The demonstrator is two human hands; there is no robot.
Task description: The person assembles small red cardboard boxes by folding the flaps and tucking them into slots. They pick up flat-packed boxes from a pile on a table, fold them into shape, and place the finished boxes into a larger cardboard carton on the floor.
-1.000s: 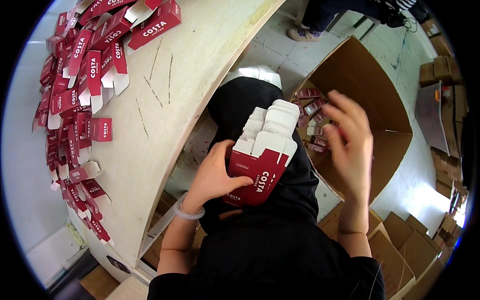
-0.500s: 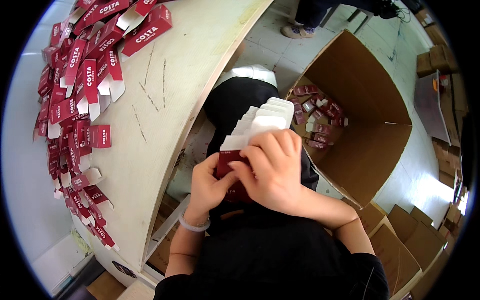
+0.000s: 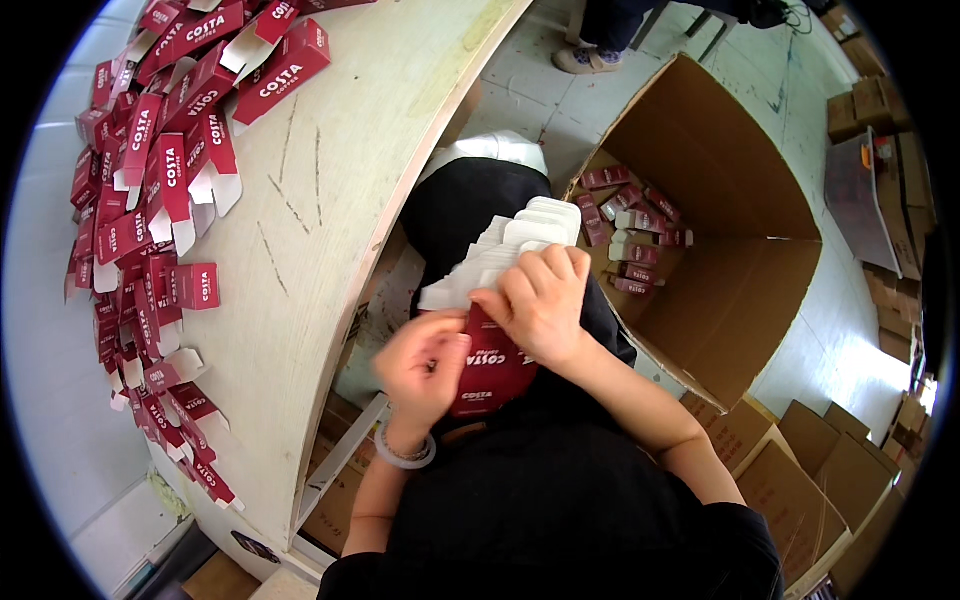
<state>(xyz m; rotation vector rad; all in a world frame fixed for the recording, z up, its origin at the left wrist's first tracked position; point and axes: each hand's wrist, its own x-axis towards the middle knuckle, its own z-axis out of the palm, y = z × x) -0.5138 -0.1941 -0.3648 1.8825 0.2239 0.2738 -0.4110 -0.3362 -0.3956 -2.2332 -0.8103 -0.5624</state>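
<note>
A fanned stack of flat, unfolded-out red cartons with white end flaps lies across my lap. My right hand is closed on the upper edge of the top carton, its thumb at the corner beside the flaps. At the left edge of the same carton is my left hand, slightly blurred, with its fingers curled and their tips against the card. A pale bracelet circles the left wrist.
On the left, a pale table bears a heap of red cartons opened into box shape. A big cardboard box stands open at the right, several red cartons inside. Behind it is a person's foot.
My left hand has turned and shifted slightly left, exposing more of the red carton. My right hand has drawn up and back toward the white flaps. The view has shifted slightly.
</note>
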